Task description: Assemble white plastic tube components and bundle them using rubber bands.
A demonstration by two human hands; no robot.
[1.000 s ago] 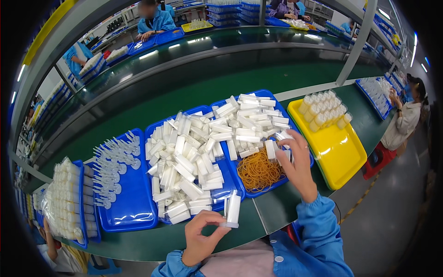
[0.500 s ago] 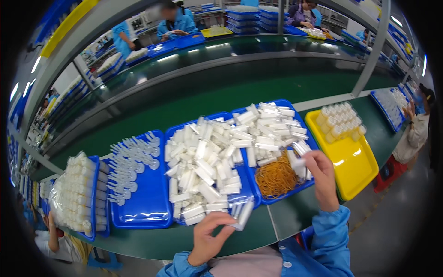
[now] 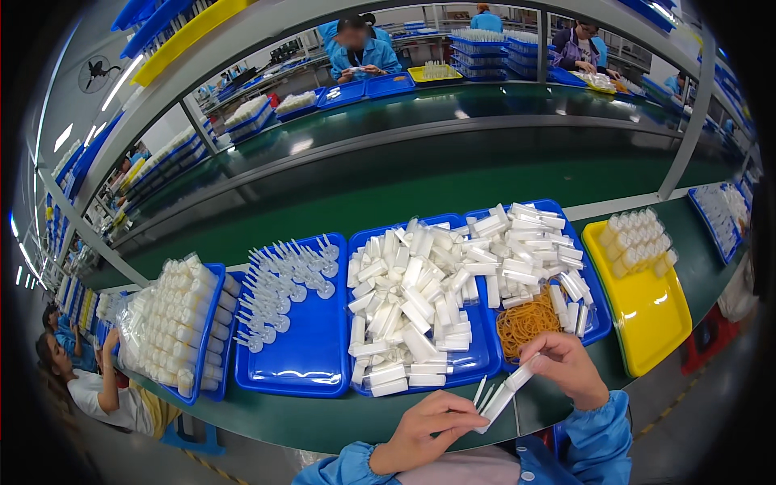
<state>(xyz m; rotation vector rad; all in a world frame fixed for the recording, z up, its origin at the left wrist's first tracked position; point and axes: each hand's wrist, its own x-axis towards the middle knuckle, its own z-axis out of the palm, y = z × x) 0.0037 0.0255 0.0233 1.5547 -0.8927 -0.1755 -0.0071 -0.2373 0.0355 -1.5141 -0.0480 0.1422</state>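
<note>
Presently in hand, clock read from the hands, twelve o'clock straight ahead:

Item: white, narrow, straight-sided holder with thin upright prongs [image 3: 501, 399]; above the near table edge, tilted, upper end toward one o'clock. Left hand [image 3: 432, 427]: thumb and fingers closed on its lower end.

Item: small white oblong block [image 3: 524, 371], at the holder's upper end. Right hand [image 3: 568, 368]: pinched shut on it, thumb against fingertips. The two pieces appear to meet; whether they are joined cannot be told.

Handling, as judged: left grip low and steady; right pinch light, block in line with the holder; pressure along the length, never sideways, since the prongs look easily bent. Fingers best off the prongs.

Edges and room:
- Blue plastic tray of white blocks and tangled orange rubber bands [image 3: 599, 317], twelve to one o'clock; its near rim lies just beyond the right hand, so wrist high when crossing.
- Blue plastic tray heaped with white blocks [image 3: 482, 349], eleven o'clock, beside the former; loose blocks near its rim could be knocked.
- Blue plastic tray of clear, thin-stemmed pieces [image 3: 303, 360], ten o'clock.
- Yellow plastic tray with rows of pale cylinders [image 3: 664, 323], two o'clock; bare floor of the tray on the near side.
- Dark green tabletop [image 3: 347, 424], a narrow strip from nine o'clock, giving the left elbow room low down.
</note>
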